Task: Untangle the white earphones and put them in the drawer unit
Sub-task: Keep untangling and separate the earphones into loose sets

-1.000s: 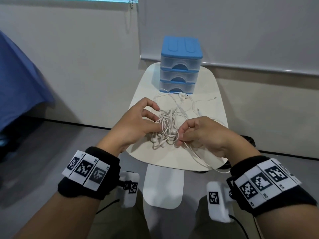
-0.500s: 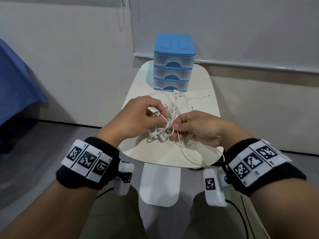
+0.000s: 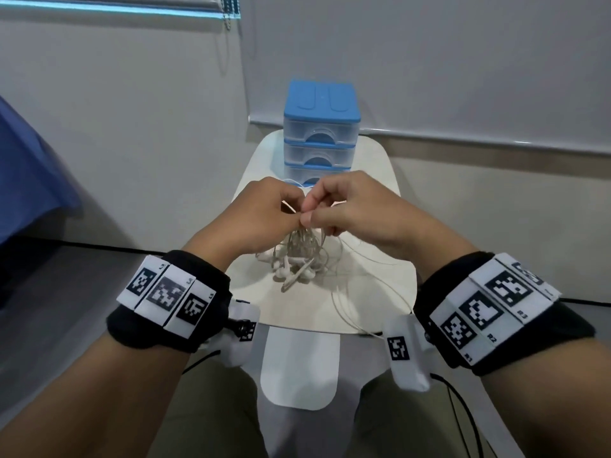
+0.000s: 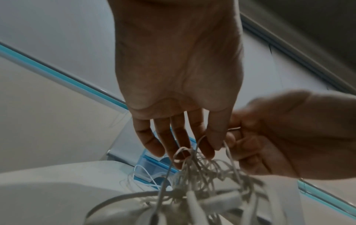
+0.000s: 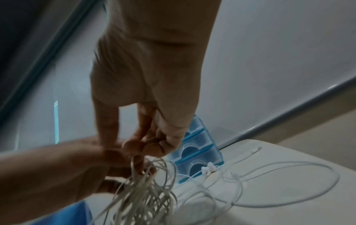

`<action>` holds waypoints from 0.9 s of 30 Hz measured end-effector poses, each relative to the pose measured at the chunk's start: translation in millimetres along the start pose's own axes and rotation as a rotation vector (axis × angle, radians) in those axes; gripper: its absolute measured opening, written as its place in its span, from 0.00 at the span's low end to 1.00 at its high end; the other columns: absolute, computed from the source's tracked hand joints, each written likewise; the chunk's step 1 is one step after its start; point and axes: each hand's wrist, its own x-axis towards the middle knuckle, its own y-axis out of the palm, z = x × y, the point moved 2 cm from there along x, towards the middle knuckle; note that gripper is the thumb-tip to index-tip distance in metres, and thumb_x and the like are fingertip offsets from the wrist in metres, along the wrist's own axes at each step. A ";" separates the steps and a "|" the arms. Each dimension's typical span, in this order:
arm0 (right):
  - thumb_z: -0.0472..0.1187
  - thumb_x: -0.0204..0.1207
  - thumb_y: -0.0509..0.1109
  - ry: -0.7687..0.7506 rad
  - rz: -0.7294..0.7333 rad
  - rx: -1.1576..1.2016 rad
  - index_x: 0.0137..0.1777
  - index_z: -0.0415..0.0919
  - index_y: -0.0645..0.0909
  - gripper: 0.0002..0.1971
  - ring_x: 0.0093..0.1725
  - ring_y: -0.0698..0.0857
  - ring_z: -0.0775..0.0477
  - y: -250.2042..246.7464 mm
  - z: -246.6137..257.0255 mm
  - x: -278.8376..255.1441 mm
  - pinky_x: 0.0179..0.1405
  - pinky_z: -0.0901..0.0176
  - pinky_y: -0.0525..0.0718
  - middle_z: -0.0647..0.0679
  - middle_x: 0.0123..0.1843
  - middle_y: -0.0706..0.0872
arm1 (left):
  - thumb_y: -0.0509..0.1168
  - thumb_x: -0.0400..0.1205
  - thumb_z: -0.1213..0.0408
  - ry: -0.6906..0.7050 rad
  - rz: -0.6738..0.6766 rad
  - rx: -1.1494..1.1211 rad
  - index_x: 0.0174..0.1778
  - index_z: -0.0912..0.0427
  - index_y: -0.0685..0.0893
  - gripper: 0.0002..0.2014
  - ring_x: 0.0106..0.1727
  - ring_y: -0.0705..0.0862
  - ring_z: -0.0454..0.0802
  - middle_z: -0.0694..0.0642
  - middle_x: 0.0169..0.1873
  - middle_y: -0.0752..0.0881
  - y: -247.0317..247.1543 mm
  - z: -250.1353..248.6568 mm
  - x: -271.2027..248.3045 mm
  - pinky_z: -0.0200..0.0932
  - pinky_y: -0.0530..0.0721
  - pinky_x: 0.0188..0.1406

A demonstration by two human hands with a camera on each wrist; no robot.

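1. The left hand [image 3: 261, 216] and right hand [image 3: 353, 209] meet fingertip to fingertip above the bench [image 3: 373, 285], each pinching strands at the top of the white earphones [image 3: 297, 259].
2. The tangle hangs from both pinches; its earbuds rest in a cluster on the bench, and loose cord loops trail toward the near right edge.
3. In the right wrist view, more cord and a pair of buds lie just in front of the drawer unit [image 3: 320, 127].
4. The blue-topped unit stands at the bench's far end, all three clear drawers closed.
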 end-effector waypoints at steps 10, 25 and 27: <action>0.42 0.80 0.78 -0.018 -0.185 -0.302 0.42 0.35 0.83 0.11 0.29 0.90 0.50 0.6 -10.6 2.4 0.36 0.58 0.85 0.44 0.32 0.90 | 0.65 0.88 0.55 0.011 -0.022 -0.067 0.35 0.53 0.86 0.15 0.32 0.79 0.44 0.49 0.31 0.86 -3.3 -7.4 0.0 0.45 0.75 0.38; 0.28 0.76 0.68 -0.598 -0.518 -0.483 0.53 0.40 0.85 0.10 0.35 0.81 0.52 -9.0 58.6 -10.7 0.39 0.54 0.83 0.53 0.37 0.83 | 0.66 0.90 0.52 0.032 0.037 -0.220 0.29 0.39 0.89 0.21 0.30 0.78 0.34 0.39 0.25 0.84 -2.6 -23.2 -3.9 0.40 0.73 0.37; 0.31 0.76 0.70 -0.492 -0.555 -0.294 0.57 0.44 0.84 0.12 0.32 0.82 0.51 -12.1 45.7 -12.0 0.37 0.56 0.82 0.52 0.36 0.83 | 0.64 0.90 0.51 0.074 -0.023 -0.199 0.29 0.40 0.89 0.22 0.25 0.72 0.35 0.41 0.20 0.79 -8.8 -26.0 -1.7 0.46 0.72 0.29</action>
